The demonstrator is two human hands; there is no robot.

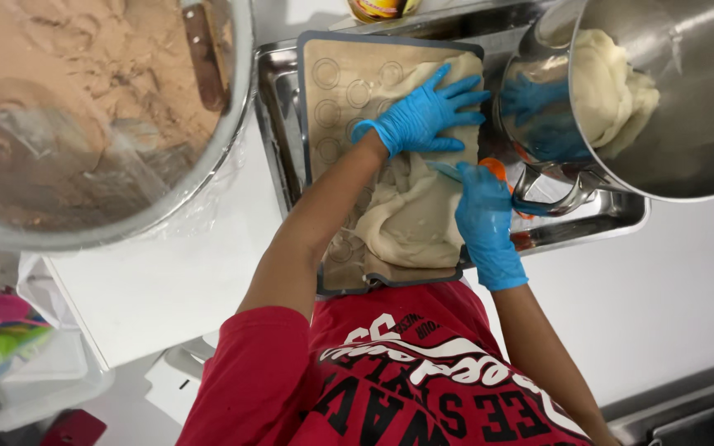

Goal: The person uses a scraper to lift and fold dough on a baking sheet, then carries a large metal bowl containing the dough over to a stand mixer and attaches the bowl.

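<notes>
Dough [413, 216] on tray [613, 216], more in bowl [687, 99]

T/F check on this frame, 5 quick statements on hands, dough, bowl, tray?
1. Both hands wear blue gloves. True: left hand, right hand.
2. The left hand lies flat on the dough sheet. True.
3. The right hand is empty. False: it grips an orange-handled spatula.
4. The steel mixing bowl is empty. False: a dough lump sits inside.
5. The baking mat lies on bare counter. False: it lies in a metal tray.
</notes>
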